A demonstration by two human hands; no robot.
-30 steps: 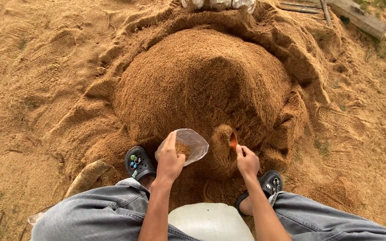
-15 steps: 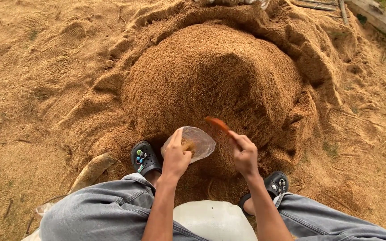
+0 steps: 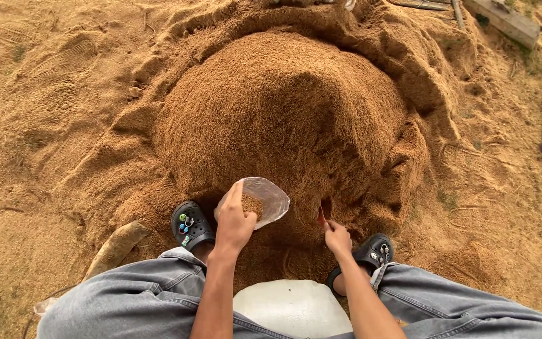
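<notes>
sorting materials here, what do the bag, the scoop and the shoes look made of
Bag: thin clear plastic film, crinkled, contents showing through. Scoop: reddish, mostly buried; probably plastic, unsure. Shoes: black moulded foam or rubber clogs, matte.

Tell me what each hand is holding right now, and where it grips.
The left hand holds a clear plastic bag by its open rim. The right hand grips the handle end of a small orange scoop, its blade dug into the sawdust heap.
</notes>
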